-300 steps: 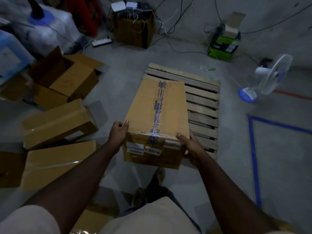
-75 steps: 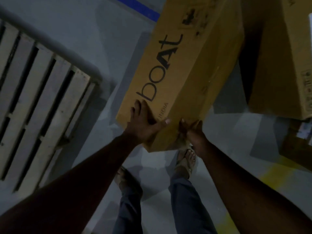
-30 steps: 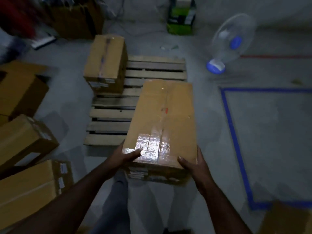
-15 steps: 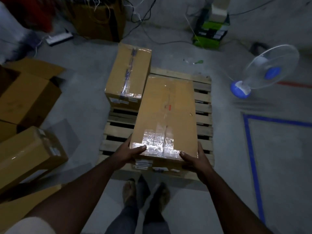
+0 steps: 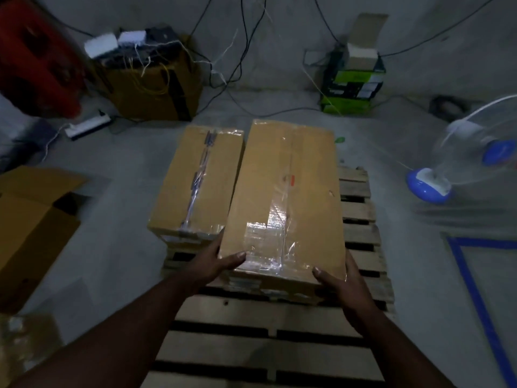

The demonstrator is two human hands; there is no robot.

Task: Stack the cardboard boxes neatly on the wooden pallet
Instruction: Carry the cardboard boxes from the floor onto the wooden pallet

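Note:
I hold a long taped cardboard box (image 5: 285,197) over the wooden pallet (image 5: 251,340), lengthwise away from me. My left hand (image 5: 215,263) grips its near left corner, thumb on top. My right hand (image 5: 340,284) grips the near right corner, thumb on the top face. A second taped box (image 5: 195,183) stands on the pallet's far left part, right beside the held box. Whether the held box rests on the slats I cannot tell.
An open cardboard box (image 5: 30,217) lies on the floor to the left. A blue and white fan (image 5: 464,163) stands at the right. A yellow box with cables (image 5: 151,88) and a green box (image 5: 352,82) sit by the back wall. Blue tape (image 5: 475,298) marks the floor at right.
I have stepped closer and carried the long box forward over the pallet; it now sits alongside the box that stands there, lower and farther from me.

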